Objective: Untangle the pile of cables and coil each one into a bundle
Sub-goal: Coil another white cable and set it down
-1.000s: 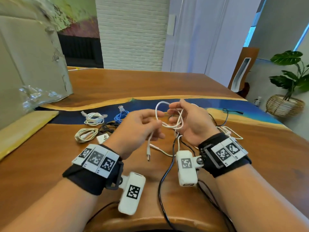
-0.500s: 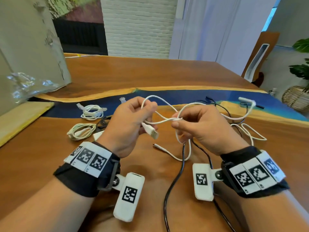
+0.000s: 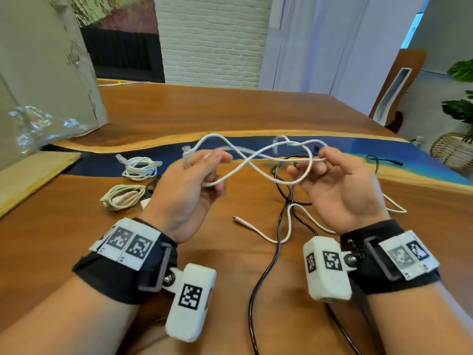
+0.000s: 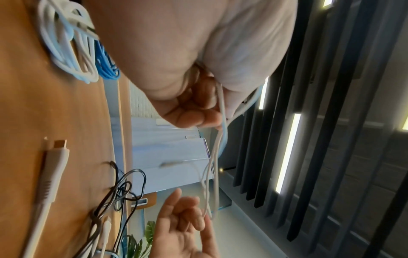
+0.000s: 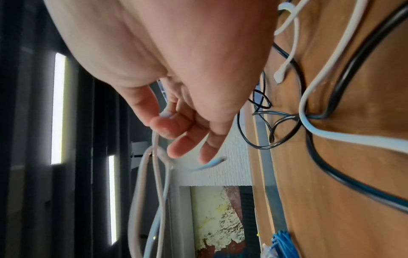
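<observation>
A thin white cable (image 3: 247, 163) hangs in crossing loops between both hands above the wooden table (image 3: 76, 239). My left hand (image 3: 215, 172) grips one end of the loops with curled fingers; the strands (image 4: 217, 157) run out of its fist in the left wrist view. My right hand (image 3: 304, 170) pinches the other side between thumb and forefinger, the remaining fingers loosely spread (image 5: 176, 148). Beneath the hands a black cable (image 3: 277, 234) and a second white cable (image 3: 256, 230) lie tangled on the table.
Two coiled white bundles (image 3: 139, 167) (image 3: 122, 197) lie left of my left hand, and a blue coil (image 4: 107, 68) sits beside them. A grey box with crumpled plastic (image 3: 38, 124) stands at far left. A thin black lead (image 3: 384, 161) lies on the blue resin strip.
Both hands have drawn apart, and the white cable's loops now stretch wider and cross between them. The plug that stuck out of the left hand is no longer seen.
</observation>
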`<state>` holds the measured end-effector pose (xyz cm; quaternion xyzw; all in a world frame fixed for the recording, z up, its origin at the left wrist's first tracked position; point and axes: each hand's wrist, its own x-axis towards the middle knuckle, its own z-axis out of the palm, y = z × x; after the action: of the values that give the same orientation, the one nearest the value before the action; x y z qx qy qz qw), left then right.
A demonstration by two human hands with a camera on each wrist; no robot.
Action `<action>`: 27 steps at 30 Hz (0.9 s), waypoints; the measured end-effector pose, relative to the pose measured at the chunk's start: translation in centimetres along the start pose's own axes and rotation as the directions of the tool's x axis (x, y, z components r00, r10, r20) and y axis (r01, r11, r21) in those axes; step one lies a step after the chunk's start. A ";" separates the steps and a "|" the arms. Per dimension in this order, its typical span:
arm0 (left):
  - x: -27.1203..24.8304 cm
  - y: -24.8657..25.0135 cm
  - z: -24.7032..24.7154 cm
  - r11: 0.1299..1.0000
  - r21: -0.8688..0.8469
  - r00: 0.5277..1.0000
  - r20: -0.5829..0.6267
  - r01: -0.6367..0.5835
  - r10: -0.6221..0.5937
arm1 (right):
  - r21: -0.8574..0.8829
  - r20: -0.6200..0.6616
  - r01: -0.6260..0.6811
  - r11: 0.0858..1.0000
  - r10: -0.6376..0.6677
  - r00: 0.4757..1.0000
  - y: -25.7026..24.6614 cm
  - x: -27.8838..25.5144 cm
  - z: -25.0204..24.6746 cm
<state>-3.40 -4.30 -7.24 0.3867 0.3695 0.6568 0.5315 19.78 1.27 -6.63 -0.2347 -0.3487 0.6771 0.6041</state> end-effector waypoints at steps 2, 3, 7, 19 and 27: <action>0.3 0.1 -0.5 1.000 -0.029 1.000 -0.029 -0.003 0.002 | 0.078 -0.010 -0.004 0.997 0.005 1.000 -0.1 0.0 -0.2; 0.4 0.1 -0.6 0.998 -0.065 1.000 -0.025 0.000 -0.001 | 0.095 -0.003 -0.008 0.995 0.008 1.000 -0.1 -0.1 -0.2; 0.2 0.1 -0.3 0.984 -0.179 1.000 -0.006 0.021 -0.023 | 0.125 0.070 -0.031 0.992 0.022 0.997 0.1 -0.3 0.3; -0.2 0.5 -0.8 0.974 0.189 0.984 0.108 0.123 -0.145 | -0.004 -0.041 -0.027 1.000 0.026 0.999 -0.6 0.1 -0.1; -0.4 0.7 -1.2 0.969 0.234 0.967 0.220 0.074 -0.127 | 0.136 -0.120 0.085 0.987 -0.069 0.990 -1.9 0.4 -1.0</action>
<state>-4.70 -4.92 -7.18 0.4990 0.3954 0.5332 0.5571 21.69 1.90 -5.77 -0.2164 -0.2737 0.6615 0.6638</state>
